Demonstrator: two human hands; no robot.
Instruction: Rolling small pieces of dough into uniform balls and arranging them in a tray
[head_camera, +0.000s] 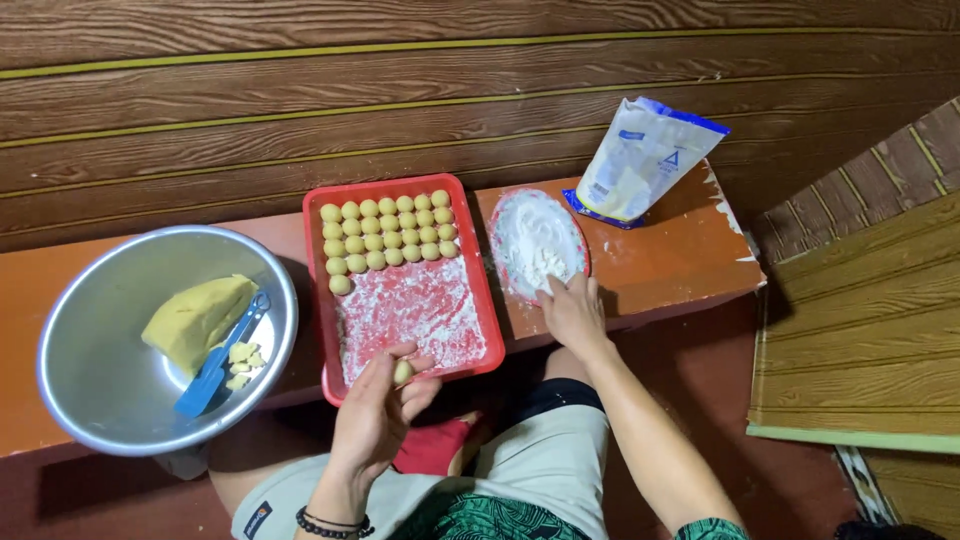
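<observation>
One soft dough ball (402, 372) pinched lightly in your left hand (375, 415); cradle it (squashes easily). Right hand (572, 312), fingers loosely curled, dips into the flour plate (575, 232).

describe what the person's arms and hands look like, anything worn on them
Both forearms are bare, with no sleeves reaching them. The left hand has a bracelet of dark round beads on its wrist. The right hand wears nothing visible; white powder dusts its fingertips. No gloves or rings show.
</observation>
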